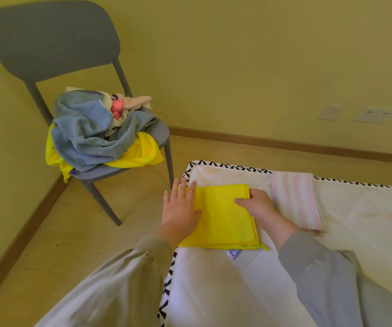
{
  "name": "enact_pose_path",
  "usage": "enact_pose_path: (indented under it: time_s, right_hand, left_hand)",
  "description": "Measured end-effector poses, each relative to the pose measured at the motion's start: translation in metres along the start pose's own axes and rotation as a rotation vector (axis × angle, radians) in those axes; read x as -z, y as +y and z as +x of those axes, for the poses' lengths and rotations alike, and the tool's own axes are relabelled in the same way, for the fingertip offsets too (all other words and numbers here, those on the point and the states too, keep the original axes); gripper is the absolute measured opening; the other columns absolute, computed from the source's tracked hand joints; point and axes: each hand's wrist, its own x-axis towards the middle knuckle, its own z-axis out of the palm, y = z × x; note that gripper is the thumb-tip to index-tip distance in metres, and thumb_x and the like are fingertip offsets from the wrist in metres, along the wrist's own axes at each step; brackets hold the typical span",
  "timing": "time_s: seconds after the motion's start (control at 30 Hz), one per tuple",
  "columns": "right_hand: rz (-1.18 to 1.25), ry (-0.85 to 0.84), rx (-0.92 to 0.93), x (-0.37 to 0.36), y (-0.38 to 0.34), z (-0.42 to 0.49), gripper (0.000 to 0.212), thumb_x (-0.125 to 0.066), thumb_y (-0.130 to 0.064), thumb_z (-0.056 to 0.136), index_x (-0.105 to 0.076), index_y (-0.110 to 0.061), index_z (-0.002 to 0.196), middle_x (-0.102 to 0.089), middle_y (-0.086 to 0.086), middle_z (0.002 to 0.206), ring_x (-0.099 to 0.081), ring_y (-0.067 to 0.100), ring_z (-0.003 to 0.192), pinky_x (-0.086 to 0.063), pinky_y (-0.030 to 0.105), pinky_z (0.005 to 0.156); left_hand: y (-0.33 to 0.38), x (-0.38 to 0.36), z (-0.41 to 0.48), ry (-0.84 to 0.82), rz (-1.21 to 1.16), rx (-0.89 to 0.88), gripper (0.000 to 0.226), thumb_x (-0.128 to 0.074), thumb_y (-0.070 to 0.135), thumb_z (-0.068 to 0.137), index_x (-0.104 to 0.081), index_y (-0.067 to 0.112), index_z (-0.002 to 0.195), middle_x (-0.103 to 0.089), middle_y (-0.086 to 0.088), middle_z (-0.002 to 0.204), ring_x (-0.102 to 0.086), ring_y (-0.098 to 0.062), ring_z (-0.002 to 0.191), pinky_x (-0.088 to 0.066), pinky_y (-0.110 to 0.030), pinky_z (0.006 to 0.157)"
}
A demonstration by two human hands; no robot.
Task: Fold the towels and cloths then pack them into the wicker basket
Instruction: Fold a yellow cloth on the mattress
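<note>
A folded yellow cloth point(223, 215) lies on the near left corner of a white mattress point(367, 223). My left hand point(180, 208) rests flat on the cloth's left edge, fingers straight. My right hand point(256, 204) is at the cloth's right edge, its fingers curled over that edge with the index finger lying on top. A folded pink-and-white striped towel point(296, 199) sits just right of the yellow cloth. No wicker basket is in view.
A grey chair point(48, 43) stands in the room's corner to the left, holding a pile of unfolded cloths point(91, 133): blue-grey towels, a yellow cloth, cream and pink pieces. Wooden floor lies between chair and mattress. Wall sockets point(374, 115) are at right.
</note>
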Motion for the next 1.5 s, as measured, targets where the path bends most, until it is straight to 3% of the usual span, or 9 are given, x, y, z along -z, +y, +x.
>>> enact_pose_path:
  time_s: [0.17, 0.33, 0.53, 0.77, 1.0, 1.1, 1.17, 1.3, 1.5]
  right_hand:
    - [-0.109, -0.087, 0.318, 0.008, -0.021, -0.030, 0.011, -0.072, -0.002, 0.078, -0.063, -0.004, 0.083, -0.066, 0.009, 0.080, -0.059, 0.018, 0.074, -0.045, 0.027, 0.067]
    - [-0.323, -0.112, 0.527, 0.017, -0.042, -0.059, 0.019, -0.074, -0.008, 0.076, -0.056, -0.007, 0.070, -0.047, -0.002, 0.059, -0.041, 0.009, 0.057, -0.030, 0.028, 0.055]
    - [-0.459, -0.041, 0.625, 0.034, -0.056, -0.086, 0.040, -0.072, -0.014, 0.080, -0.037, -0.021, 0.062, -0.038, -0.005, 0.059, -0.034, 0.009, 0.055, -0.024, 0.028, 0.052]
    - [-0.587, -0.073, 0.692, 0.046, -0.066, -0.107, 0.038, -0.074, -0.018, 0.077, -0.039, -0.020, 0.063, -0.044, -0.003, 0.063, -0.040, 0.016, 0.064, -0.028, 0.033, 0.058]
    - [-0.501, -0.386, 0.445, 0.069, -0.064, -0.088, 0.033, -0.079, -0.031, 0.070, -0.065, -0.010, 0.091, -0.068, 0.013, 0.085, -0.057, 0.015, 0.074, -0.047, 0.035, 0.069]
    - [-0.500, -0.500, 0.362, 0.077, -0.043, -0.079, 0.014, -0.078, -0.017, 0.075, -0.066, -0.014, 0.081, -0.066, -0.001, 0.078, -0.058, 0.014, 0.076, -0.045, 0.029, 0.072]
    - [-0.281, -0.541, 0.289, 0.073, -0.024, -0.080, 0.016, -0.078, -0.011, 0.074, -0.065, -0.016, 0.083, -0.068, -0.007, 0.076, -0.060, 0.012, 0.078, -0.046, 0.022, 0.071]
    - [0.429, -0.632, 0.106, 0.060, 0.001, -0.076, 0.070, -0.095, -0.023, 0.037, -0.068, -0.004, 0.099, -0.072, 0.011, 0.098, -0.069, 0.022, 0.085, -0.056, 0.027, 0.070]
    - [0.501, -0.563, -0.066, 0.063, -0.010, -0.080, 0.028, -0.065, -0.013, 0.074, -0.064, -0.009, 0.102, -0.072, 0.008, 0.087, -0.069, 0.020, 0.072, -0.054, 0.030, 0.066]
  left_hand:
    - [0.012, 0.039, 0.008, -0.114, -0.630, -0.012, 0.081, -0.071, 0.022, 0.084, -0.023, 0.022, 0.150, -0.035, 0.001, 0.151, -0.015, -0.022, 0.145, -0.025, -0.043, 0.114]
    - [0.032, 0.080, -0.003, -0.076, -0.505, -0.151, 0.050, -0.073, 0.017, 0.080, -0.058, 0.021, 0.128, -0.061, -0.002, 0.117, -0.058, -0.018, 0.102, -0.044, -0.023, 0.079]
    - [0.039, 0.105, -0.023, -0.075, -0.504, -0.209, 0.010, -0.074, 0.015, 0.078, -0.068, 0.014, 0.085, -0.067, -0.008, 0.089, -0.055, -0.015, 0.079, -0.042, -0.027, 0.068]
    - [0.054, 0.121, -0.045, -0.131, -0.531, -0.240, 0.030, -0.073, 0.025, 0.081, -0.053, 0.008, 0.068, -0.035, 0.001, 0.062, -0.032, -0.012, 0.058, -0.023, -0.024, 0.052]
    - [0.053, 0.134, -0.055, -0.028, -0.609, -0.182, 0.030, -0.064, 0.021, 0.089, -0.048, 0.015, 0.064, -0.038, 0.001, 0.061, -0.035, -0.011, 0.056, -0.025, -0.029, 0.054]
    - [0.042, 0.134, -0.060, -0.009, -0.614, -0.140, 0.028, -0.059, 0.025, 0.093, -0.049, 0.013, 0.070, -0.038, 0.000, 0.063, -0.037, -0.014, 0.059, -0.026, -0.030, 0.056]
    - [0.037, 0.132, -0.064, -0.016, -0.684, -0.095, 0.024, -0.058, 0.027, 0.094, -0.059, 0.007, 0.082, -0.049, -0.005, 0.069, -0.046, -0.018, 0.064, -0.036, -0.032, 0.060]
    - [0.031, 0.125, -0.069, -0.103, -0.915, 0.031, 0.025, -0.056, 0.029, 0.096, -0.064, 0.009, 0.109, -0.068, -0.012, 0.107, -0.065, -0.027, 0.097, -0.054, -0.043, 0.087]
    - [0.029, 0.113, -0.067, -0.342, -1.429, 0.289, 0.017, -0.055, 0.019, 0.096, -0.056, 0.009, 0.110, -0.067, -0.010, 0.104, -0.066, -0.023, 0.091, -0.056, -0.034, 0.073]
